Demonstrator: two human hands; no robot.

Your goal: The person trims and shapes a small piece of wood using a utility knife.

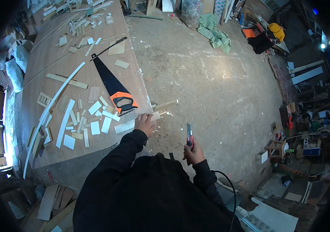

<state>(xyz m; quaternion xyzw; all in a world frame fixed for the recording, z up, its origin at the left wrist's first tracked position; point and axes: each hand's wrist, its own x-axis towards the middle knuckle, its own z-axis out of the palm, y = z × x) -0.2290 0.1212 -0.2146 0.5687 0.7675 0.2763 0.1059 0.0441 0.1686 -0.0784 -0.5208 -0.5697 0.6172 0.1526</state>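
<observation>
My right hand is closed round the handle of a red and black utility knife, held over the floor beside the table with its blade pointing away from me. At the table's right edge, my left hand grips a pale flat wood strip from above. One end of the strip shows on the tabletop to the left of the fingers, the other juts past them at the edge. Just beyond that hand lies a handsaw with a dark blade and an orange and black handle.
Many small wood offcuts lie across the wooden tabletop. A long curved white strip runs along its left part. Shavings litter the concrete floor. A green cloth lies at the back; a black cable hangs by my right arm.
</observation>
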